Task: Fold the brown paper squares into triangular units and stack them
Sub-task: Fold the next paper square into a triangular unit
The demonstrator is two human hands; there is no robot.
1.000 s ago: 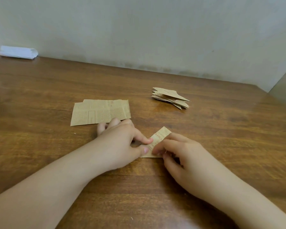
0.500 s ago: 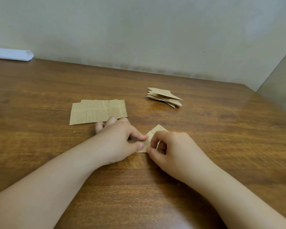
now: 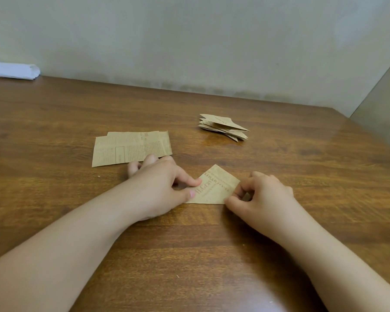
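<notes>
A partly folded brown printed paper piece [image 3: 215, 188] lies flat on the wooden table [image 3: 302, 176] between my hands, its point aimed away from me. My left hand [image 3: 162, 188] presses its left edge with thumb and forefinger. My right hand [image 3: 261, 194] pinches its right corner with curled fingers. Behind my left hand lie flat unfolded brown paper pieces [image 3: 131, 147], overlapping. A stack of folded triangular units [image 3: 223, 127] sits further back, right of centre.
A white rolled cloth or paper [image 3: 13, 70] lies at the far left against the wall. The grey wall [image 3: 189, 41] bounds the table's back edge, and a side panel [image 3: 383, 104] bounds the right.
My right hand has slid from the paper's middle to its right corner, uncovering more of the folded piece. The left hand has stayed on the left edge. The view shifted slightly.
</notes>
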